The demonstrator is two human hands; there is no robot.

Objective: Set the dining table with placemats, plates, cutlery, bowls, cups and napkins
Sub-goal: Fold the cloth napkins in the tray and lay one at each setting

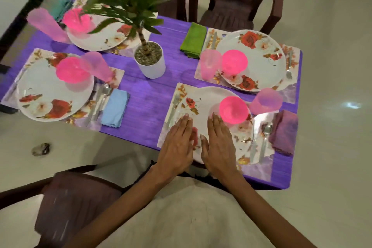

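Left hand [177, 143]: flat, fingers straight, resting palm-down on the near plate's rim, grasping nothing.
Right hand [218, 145]: flat, released, fingers straight, lying on the same plate just beside the left hand.
Near plate [205, 100]: round, glossy white, red rose print, under both hands, on a rectangular floral placemat [179, 90].
Bowl [233, 109]: round, translucent pink plastic, on the plate just beyond the right hand's fingertips.
Cup [265, 100]: frosted pink, tapered, beyond and right of the right hand.
Napkin [283, 133]: mauve cloth, folded, scalloped edge, right of the right hand.
Bench [145, 102]: purple streaked cloth cover.
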